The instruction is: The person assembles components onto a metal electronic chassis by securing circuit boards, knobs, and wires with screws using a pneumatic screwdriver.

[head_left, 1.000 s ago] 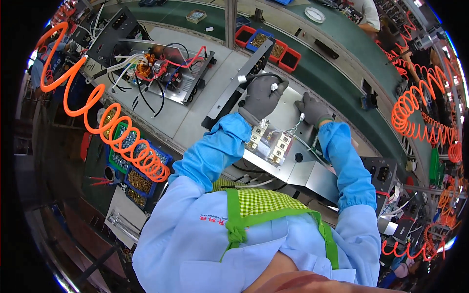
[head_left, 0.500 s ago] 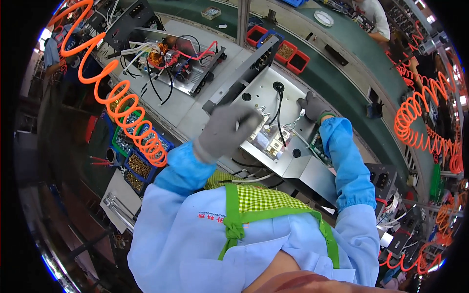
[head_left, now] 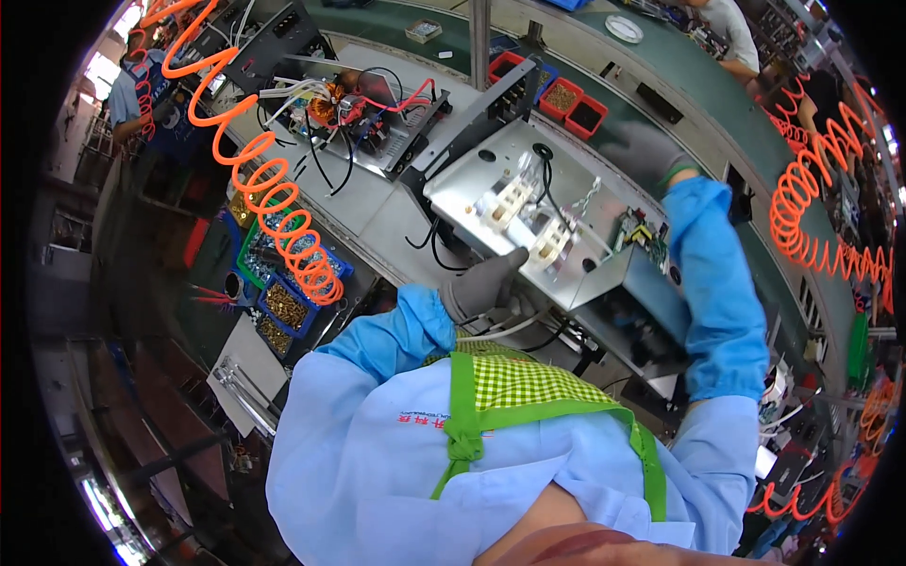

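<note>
My left hand (head_left: 483,286), in a grey glove, is closed on the near edge of a silver metal chassis (head_left: 472,193), its thumb over the rim. The chassis looks tilted, its near edge raised off the bench. Inside are white connector blocks (head_left: 549,243), black cables (head_left: 548,184) and a small green circuit board (head_left: 640,231). A black panel (head_left: 481,113) stands along its far left side. My right hand (head_left: 649,154), also gloved, is beyond the far right edge of the chassis; motion blurs its fingers.
Another open unit with a copper coil (head_left: 327,106) lies to the left on the bench. An orange coiled hose (head_left: 269,174) hangs at the left, above bins of screws (head_left: 286,307). Red bins (head_left: 585,116) stand beyond the chassis. Other people (head_left: 731,38) are farther off.
My left hand has moved from above the chassis down to its near edge and gripped it. My right hand has left the far right edge, moving outward. The chassis has shifted and tilted.
</note>
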Available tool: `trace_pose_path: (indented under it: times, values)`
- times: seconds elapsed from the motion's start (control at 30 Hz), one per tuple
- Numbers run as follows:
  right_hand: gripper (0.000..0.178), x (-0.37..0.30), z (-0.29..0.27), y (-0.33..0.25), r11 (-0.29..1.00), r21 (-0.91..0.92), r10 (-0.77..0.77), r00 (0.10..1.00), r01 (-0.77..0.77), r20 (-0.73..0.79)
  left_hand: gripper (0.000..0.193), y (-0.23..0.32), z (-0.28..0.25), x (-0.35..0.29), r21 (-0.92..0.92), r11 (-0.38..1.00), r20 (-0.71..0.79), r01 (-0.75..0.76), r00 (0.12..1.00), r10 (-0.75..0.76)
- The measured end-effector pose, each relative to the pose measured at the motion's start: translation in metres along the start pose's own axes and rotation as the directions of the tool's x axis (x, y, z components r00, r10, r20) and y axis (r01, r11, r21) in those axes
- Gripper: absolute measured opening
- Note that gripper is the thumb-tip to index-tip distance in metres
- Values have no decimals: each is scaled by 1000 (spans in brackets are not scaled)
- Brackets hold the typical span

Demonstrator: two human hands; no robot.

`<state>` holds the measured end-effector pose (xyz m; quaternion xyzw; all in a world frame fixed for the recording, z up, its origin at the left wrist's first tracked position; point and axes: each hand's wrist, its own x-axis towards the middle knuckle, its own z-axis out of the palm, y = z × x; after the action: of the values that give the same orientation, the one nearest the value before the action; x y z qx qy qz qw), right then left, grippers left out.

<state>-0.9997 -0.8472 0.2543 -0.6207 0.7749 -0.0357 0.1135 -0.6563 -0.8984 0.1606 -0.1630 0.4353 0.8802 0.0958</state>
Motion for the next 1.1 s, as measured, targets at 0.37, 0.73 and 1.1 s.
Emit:
trace_pose_path:
  times: [0.37,0.73,1.1]
  values:
    - [36,-188,-99,-164,942,6,-310,879,335,-363,44,62,31,1,-138,989,48,51,998,-45]
    - [24,-162,181,-234,999,14,36,999,-36,-3,42,68,32,16,-48,980,-28,191,981,-192]
    - [19,-197,196,-260,688,716,585,677,-123,-447,48,77,42,13,0,966,33,258,966,-257]
